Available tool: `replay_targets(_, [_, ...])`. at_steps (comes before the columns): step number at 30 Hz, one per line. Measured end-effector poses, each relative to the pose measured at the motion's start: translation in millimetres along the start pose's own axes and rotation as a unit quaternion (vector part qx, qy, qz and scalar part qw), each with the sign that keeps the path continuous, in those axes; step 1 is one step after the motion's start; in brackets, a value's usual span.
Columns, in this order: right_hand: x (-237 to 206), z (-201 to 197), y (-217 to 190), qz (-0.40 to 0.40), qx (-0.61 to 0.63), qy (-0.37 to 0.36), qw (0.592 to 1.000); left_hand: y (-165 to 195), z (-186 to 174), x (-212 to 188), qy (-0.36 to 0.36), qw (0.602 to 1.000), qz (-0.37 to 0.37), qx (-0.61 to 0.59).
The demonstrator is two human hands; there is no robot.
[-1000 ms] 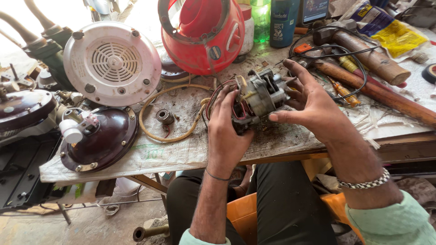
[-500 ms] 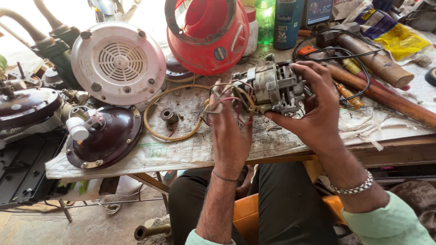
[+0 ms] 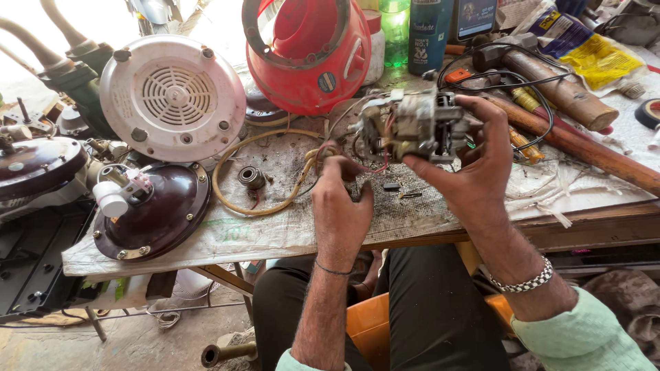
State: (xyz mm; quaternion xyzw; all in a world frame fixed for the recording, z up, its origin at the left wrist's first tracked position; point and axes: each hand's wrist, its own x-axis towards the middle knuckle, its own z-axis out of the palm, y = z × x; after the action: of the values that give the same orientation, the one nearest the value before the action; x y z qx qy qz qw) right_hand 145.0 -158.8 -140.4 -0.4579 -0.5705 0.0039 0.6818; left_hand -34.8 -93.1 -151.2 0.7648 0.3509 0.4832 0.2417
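Observation:
My right hand [image 3: 474, 161] grips a small dirty electric motor [image 3: 412, 125] with coloured wires, held above the workbench. My left hand [image 3: 338, 206] is just left of and below it, fingers pinched on a wire lead [image 3: 323, 152] that comes off the motor. A yellowish cable loop [image 3: 237, 203] and a small bearing [image 3: 251, 176] lie on the bench to the left of that hand. Both forearms reach up from my lap.
A red plastic appliance body [image 3: 306, 51] stands behind the motor, a white vented round cover [image 3: 172, 96] to its left, brown dome housings [image 3: 155, 213] at the near left. Wooden handles [image 3: 584, 148], black cord, bottles and yellow packets crowd the right. The bench edge [image 3: 591, 220] runs before my knees.
The motor has been lifted and turned further right in my right hand. My left hand slid off the motor's body down to its wire lead.

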Motion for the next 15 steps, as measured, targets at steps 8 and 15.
replay_targets(8, [4.7,-6.2,16.4,0.112,0.144,0.091,0.979,6.6,0.9,-2.3,-0.096,0.982,0.097,0.13])
replay_targets(15, [7.3,-5.6,11.7,0.16,0.149,0.093,0.971,6.8,-4.4,-0.2,-0.033,0.985,0.084,0.151])
